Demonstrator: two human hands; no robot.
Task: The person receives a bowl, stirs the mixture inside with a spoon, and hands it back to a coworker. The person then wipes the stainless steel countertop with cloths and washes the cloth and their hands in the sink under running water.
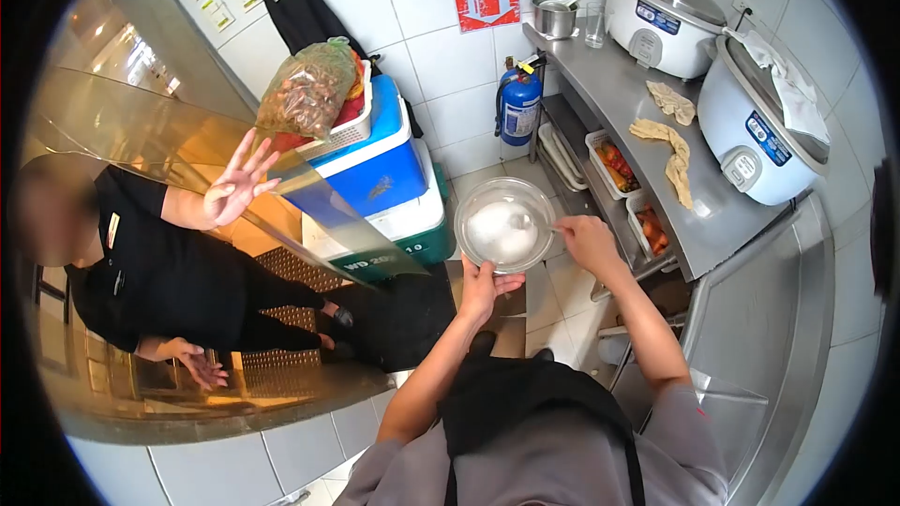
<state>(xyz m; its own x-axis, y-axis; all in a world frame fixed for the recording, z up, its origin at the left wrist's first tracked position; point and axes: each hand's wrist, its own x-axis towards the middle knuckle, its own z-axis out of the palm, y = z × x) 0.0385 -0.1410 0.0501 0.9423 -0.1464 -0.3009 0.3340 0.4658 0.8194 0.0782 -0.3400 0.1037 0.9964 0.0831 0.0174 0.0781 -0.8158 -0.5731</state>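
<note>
My left hand (487,290) supports a clear round bowl (476,200) by its near side, fingers under it and thumb at the rim. White powdery or grainy stuff (497,234) lies in the bowl; its kind I cannot make out. In my right hand (591,245), closed at the bowl's right rim, is the handle of a spoon (527,222). The spoon's head rests in the white stuff. The bowl is held up in front of my body, above the tiled floor.
At right, a steel counter (600,89) carries two large rice cookers (656,19) and crumpled cloths (677,155). A fire extinguisher (520,105) stands behind the bowl. Stacked coolers (375,173) bear a bagged food item (309,89). A co-worker (159,253) is beyond a translucent curtain.
</note>
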